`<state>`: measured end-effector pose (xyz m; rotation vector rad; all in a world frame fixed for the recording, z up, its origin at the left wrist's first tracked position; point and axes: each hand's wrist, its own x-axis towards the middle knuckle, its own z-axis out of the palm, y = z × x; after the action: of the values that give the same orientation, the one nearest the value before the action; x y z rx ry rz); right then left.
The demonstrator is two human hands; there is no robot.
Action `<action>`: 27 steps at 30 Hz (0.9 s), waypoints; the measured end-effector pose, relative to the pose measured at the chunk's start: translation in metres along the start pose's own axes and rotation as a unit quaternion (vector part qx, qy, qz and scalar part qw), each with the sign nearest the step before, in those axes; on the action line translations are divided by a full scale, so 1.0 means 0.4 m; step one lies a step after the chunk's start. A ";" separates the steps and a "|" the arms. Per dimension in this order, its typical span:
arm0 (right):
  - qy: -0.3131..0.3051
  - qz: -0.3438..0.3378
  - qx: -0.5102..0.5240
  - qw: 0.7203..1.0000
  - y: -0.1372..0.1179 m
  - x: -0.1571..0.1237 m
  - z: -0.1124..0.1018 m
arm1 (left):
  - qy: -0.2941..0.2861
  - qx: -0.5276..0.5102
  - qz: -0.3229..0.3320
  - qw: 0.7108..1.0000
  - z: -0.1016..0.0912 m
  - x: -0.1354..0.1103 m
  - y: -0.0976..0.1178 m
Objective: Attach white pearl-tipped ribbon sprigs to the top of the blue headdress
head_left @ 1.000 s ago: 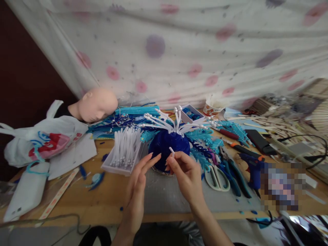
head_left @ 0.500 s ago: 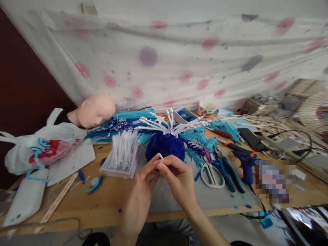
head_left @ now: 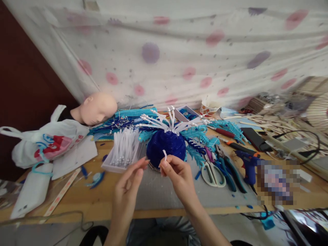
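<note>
In front of me stands a deep-blue dome-shaped headpiece (head_left: 165,145), with white pearl-tipped stalks (head_left: 172,119) fanning out of its top. My right hand (head_left: 178,172) pinches a short white stalk (head_left: 164,154), whose bent tip pokes up above the fingers; its lower part is hidden. My left hand (head_left: 129,181) is empty, thumb and fingers apart, just left of the right hand. Behind the left hand a white box (head_left: 109,165) holds many white stalks (head_left: 125,145) with pearl ends. Turquoise and blue feather-like pieces (head_left: 196,155) spread to the dome's right.
To the right lie scissors (head_left: 214,174), blue-handled pliers (head_left: 237,176) and a blue glue gun (head_left: 248,165). A mannequin head (head_left: 98,107) and a plastic bag (head_left: 48,143) lie at the left. A grey mat (head_left: 159,198) covers the table's front middle.
My left hand has let go of the white stalk and moved left, its fingers parting. The right hand keeps the stalk, now showing upright. The view has shifted slightly.
</note>
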<state>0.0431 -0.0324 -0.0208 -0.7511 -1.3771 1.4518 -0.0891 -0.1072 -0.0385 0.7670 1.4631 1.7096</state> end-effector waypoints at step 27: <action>0.010 0.171 0.256 0.951 0.091 -0.135 -0.009 | 0.392 0.100 0.089 0.910 -0.160 -0.034 -0.103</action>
<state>0.0569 -0.0772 -0.0664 -0.6752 -0.8127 1.9634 -0.1282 -0.1502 -0.0897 0.3044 2.1825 2.1653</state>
